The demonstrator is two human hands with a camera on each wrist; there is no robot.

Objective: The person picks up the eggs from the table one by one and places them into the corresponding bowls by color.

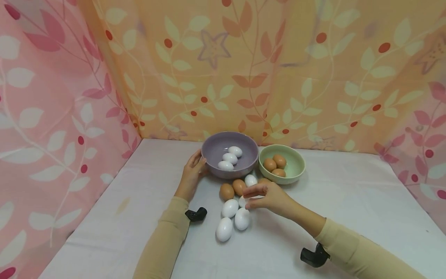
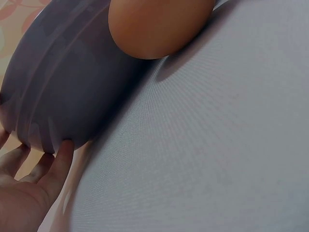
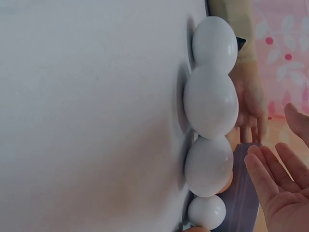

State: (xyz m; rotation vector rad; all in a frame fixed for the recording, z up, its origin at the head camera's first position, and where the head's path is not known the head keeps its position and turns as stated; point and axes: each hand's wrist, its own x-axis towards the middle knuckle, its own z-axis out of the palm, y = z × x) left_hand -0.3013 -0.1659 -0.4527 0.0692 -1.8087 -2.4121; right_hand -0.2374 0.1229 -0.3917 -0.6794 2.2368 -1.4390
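Pinch the likely slick, fragile bottom-centre white egg mid-shell; right grip apart, left grip spread against purple bowl.

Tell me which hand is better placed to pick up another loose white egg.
The right, I'd judge: the right hand is empty, its spread thumb and fingers close to the loose white eggs. The left hand is farther off, touching the purple bowl.

Beige sleeves, black wrist cameras
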